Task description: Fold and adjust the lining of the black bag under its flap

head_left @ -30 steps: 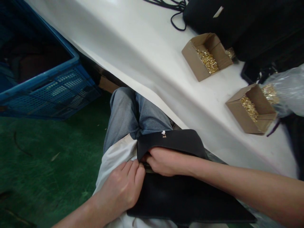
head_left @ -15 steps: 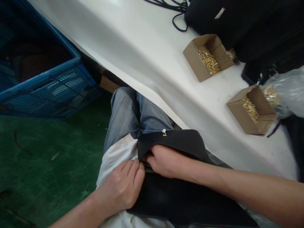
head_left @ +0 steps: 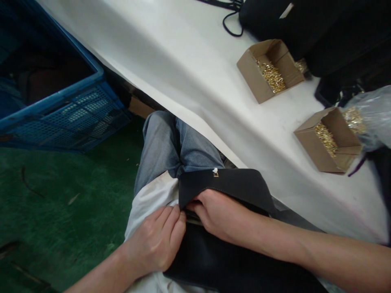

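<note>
Across my lap lies a black bag (head_left: 238,256), its flap lifted away from me. A small gold metal clasp (head_left: 216,173) with a white tab sits near the flap's far edge. My left hand (head_left: 157,236) is closed, pinching the bag's left edge at the opening. Under the flap reaches my right hand (head_left: 212,209), with its fingertips hidden inside the opening beside the left hand. What the right fingers hold, if anything, does not show.
On the white table (head_left: 189,73) stand a cardboard box (head_left: 255,81) and another cardboard box (head_left: 314,146), both with small gold metal pieces. Behind them are black bags (head_left: 330,32) and a clear plastic bag (head_left: 374,116). A blue crate (head_left: 70,110) stands at left on the green floor.
My right hand has shifted slightly right, and a little more of the opening shows beside it. The left hand keeps its grip. The view has shifted slightly.
</note>
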The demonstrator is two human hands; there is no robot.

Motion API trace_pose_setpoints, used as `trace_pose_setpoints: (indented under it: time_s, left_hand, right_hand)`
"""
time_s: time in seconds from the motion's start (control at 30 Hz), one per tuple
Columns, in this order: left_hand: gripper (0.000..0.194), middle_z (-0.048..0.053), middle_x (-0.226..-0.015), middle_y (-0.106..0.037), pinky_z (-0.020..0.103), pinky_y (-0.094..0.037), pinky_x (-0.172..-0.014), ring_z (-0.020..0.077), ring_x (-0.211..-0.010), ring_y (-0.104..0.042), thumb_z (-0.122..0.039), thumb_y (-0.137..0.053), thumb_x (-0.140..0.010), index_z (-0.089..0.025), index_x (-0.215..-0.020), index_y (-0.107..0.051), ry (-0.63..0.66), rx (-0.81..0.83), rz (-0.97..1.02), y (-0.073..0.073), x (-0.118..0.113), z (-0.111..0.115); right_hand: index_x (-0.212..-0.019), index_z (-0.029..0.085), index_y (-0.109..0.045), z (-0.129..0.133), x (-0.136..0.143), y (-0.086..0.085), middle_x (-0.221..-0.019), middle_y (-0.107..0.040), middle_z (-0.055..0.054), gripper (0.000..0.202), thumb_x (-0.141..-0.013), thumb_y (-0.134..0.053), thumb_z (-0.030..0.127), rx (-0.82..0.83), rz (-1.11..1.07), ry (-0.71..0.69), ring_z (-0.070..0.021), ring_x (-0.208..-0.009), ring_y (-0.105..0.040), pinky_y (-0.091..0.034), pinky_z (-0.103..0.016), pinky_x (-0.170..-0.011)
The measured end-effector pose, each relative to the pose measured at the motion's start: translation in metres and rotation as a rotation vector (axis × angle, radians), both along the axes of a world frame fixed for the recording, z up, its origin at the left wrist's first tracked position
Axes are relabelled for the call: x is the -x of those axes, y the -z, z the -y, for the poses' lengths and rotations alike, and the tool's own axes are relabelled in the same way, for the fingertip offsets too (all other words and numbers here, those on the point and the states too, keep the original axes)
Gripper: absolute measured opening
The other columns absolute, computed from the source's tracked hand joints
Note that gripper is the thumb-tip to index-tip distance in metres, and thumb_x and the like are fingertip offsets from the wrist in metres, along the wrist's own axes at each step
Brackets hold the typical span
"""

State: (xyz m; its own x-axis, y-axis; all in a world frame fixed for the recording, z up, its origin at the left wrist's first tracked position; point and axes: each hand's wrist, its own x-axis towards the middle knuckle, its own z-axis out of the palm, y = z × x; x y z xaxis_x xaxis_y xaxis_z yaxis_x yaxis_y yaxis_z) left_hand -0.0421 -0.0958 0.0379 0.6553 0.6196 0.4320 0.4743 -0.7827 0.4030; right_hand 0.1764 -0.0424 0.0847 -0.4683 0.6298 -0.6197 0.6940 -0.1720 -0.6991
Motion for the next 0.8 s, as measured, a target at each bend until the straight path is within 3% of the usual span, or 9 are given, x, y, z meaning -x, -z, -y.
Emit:
trace_pose_setpoints:
  time_s: [0.27,0.53,0.63,0.8]
  left_hand:
    - [0.036,0.021,-0.106,-0.082,0.041,-0.066,-0.087,0.0291,-0.095,-0.079,-0.006,-0.040,-0.109,-0.001,-0.114,-0.074,0.021,-0.015,-0.004,0.003,-0.001,-0.002]
    - [0.037,0.022,-0.107,-0.080,0.042,-0.066,-0.085,0.0302,-0.099,-0.078,-0.008,-0.039,-0.110,-0.001,-0.116,-0.074,0.001,-0.012,0.019,0.005,-0.002,-0.001]
    - [0.037,0.022,-0.108,-0.080,0.042,-0.066,-0.087,0.0300,-0.099,-0.078,-0.007,-0.038,-0.110,-0.001,-0.116,-0.074,0.007,0.006,0.015,0.003,-0.002,-0.001]
    - [0.038,0.018,-0.102,-0.080,0.039,-0.066,-0.084,0.0265,-0.094,-0.078,-0.007,-0.036,-0.111,-0.003,-0.115,-0.074,-0.022,0.012,0.024,0.002,-0.003,-0.003]
  right_hand:
    - [-0.099,0.019,-0.080,-0.011,-0.006,-0.002,-0.090,-0.076,-0.006,0.012,-0.104,-0.069,0.021,0.026,0.118,0.037,-0.0245,-0.081,-0.067,-0.053,-0.036,-0.090]
    - [-0.115,0.019,-0.083,-0.018,-0.004,-0.010,-0.120,-0.084,-0.005,0.016,-0.108,-0.070,0.014,0.140,-0.054,0.116,-0.0256,-0.112,-0.075,-0.052,-0.034,-0.107]
    - [-0.112,0.018,-0.082,-0.011,-0.006,-0.009,-0.115,-0.084,-0.006,0.015,-0.109,-0.068,0.014,0.082,-0.078,0.096,-0.0248,-0.107,-0.075,-0.053,-0.031,-0.101]
    - [-0.103,0.018,-0.075,-0.004,-0.006,-0.003,-0.098,-0.078,-0.008,0.019,-0.110,-0.058,0.013,-0.084,-0.027,-0.079,-0.0231,-0.084,-0.068,-0.048,-0.032,-0.083]
